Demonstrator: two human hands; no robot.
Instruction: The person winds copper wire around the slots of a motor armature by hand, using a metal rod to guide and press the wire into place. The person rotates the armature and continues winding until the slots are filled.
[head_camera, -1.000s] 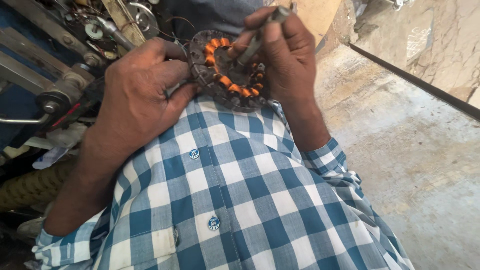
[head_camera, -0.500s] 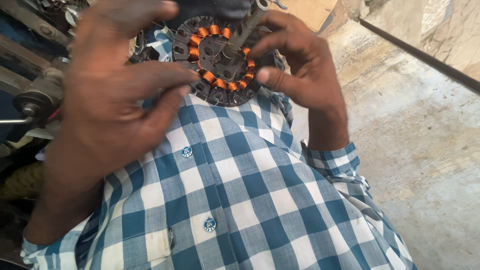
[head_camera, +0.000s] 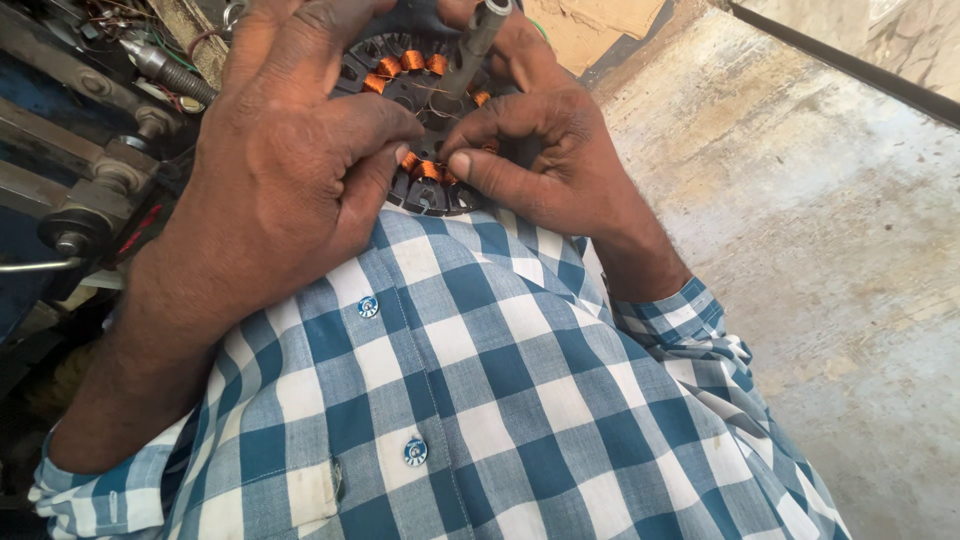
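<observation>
A round dark motor stator (head_camera: 420, 190) with copper-orange wire coils and a grey metal shaft (head_camera: 478, 35) rests against my chest, above my blue and white checked shirt. My left hand (head_camera: 290, 150) grips its left side, thumb and fingers pressed on the coils. My right hand (head_camera: 540, 150) holds the right side, fingertips pinching at a coil near the lower rim. Thin copper wire runs across the stator face. Much of the stator is hidden under both hands.
A blue metal machine (head_camera: 70, 190) with rods, a handle and loose wires stands at the left. A bare concrete floor (head_camera: 820, 250) spreads to the right, with a dark strip (head_camera: 850, 65) along its far edge and brown cardboard (head_camera: 590, 25) at the top.
Both hands and the stator now fill more of the view and sit closer together. My right hand has come down from the shaft to pinch at the lower coils.
</observation>
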